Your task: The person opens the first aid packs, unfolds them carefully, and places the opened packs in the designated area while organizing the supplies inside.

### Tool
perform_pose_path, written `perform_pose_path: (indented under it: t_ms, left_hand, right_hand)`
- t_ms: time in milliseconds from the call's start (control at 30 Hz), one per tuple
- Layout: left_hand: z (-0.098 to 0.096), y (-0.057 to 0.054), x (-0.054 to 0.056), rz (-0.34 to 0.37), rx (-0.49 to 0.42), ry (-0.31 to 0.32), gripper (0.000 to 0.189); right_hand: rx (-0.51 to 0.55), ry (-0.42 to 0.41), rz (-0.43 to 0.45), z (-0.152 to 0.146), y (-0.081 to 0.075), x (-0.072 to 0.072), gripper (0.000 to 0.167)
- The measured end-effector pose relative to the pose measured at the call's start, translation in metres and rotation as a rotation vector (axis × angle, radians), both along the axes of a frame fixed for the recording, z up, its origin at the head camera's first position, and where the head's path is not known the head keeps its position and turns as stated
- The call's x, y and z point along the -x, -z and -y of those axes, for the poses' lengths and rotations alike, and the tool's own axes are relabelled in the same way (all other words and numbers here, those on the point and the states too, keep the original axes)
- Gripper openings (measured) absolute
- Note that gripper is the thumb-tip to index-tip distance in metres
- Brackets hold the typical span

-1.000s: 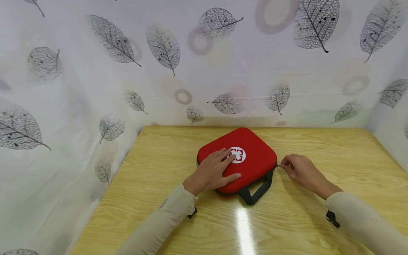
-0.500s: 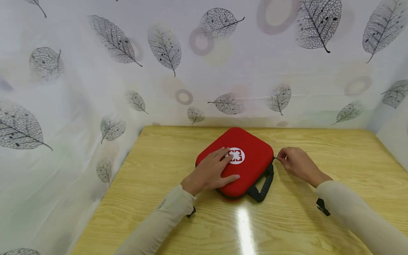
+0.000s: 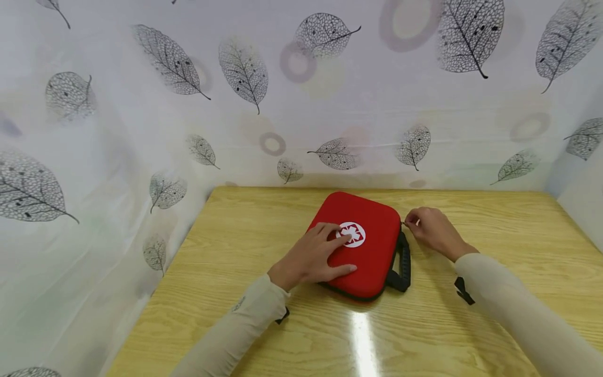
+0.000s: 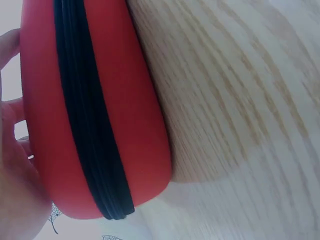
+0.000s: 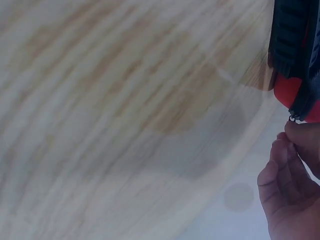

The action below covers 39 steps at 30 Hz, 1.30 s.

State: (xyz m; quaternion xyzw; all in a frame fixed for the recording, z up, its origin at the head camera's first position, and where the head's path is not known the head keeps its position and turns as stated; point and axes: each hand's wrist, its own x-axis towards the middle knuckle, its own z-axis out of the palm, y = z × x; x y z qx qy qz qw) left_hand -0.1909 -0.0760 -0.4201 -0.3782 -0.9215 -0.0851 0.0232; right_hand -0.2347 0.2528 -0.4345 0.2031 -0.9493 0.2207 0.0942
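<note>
A red zippered first-aid case [image 3: 367,272] with a white emblem lies flat on the wooden table, its black handle [image 3: 404,262] pointing right. My left hand [image 3: 313,256] rests spread on the lid, fingertips at the emblem. In the left wrist view the black zipper band [image 4: 92,120] runs round the case's side and looks closed there. My right hand [image 3: 433,230] is at the case's far right corner, thumb and forefinger pinching the zipper pull [image 3: 403,223]. The right wrist view shows this pull's small metal ring [image 5: 293,118] at the fingertips, beside the handle.
The light wooden table [image 3: 226,314] extends around the case on all sides. A pale curtain [image 3: 264,94] printed with leaves hangs behind the table's back edge and along the left. A bright reflection lies on the table in front of the case.
The case has turned clockwise under my left hand, so its handle has swung from the front right to the right. My right hand has moved away from me and slightly left, still pinching the zipper pull.
</note>
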Motion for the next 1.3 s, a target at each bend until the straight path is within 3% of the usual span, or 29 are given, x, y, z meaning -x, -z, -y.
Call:
perform_pose_path:
  t_ms: [100,333,467,700,967,1300]
  left_hand:
    - [0.0,0.001,0.0,0.001,-0.003,0.012,0.067]
    - [0.0,0.0,-0.001,0.108,-0.043,0.051,0.077]
    - [-0.001,0.002,-0.003,0.14,-0.066,0.043,0.078]
    - [-0.008,0.005,-0.009,0.107,-0.089,-0.018,0.079]
    - [-0.019,0.007,-0.011,0.062,-0.031,-0.081,0.082]
    - [-0.024,0.004,-0.011,0.088,0.012,-0.108,0.083]
  right_hand:
    - [0.007,0.005,0.007,0.0,0.002,0.005,0.005]
    - [0.014,-0.002,0.008,0.004,0.002,0.014,0.006]
    - [0.027,0.0,0.002,0.005,0.003,0.02,0.006]
    - [0.045,0.011,0.05,0.006,0.005,0.032,0.008]
    - [0.065,0.024,0.071,0.006,0.003,0.038,0.009]
    - [0.102,0.021,0.083,0.007,0.005,0.04,0.01]
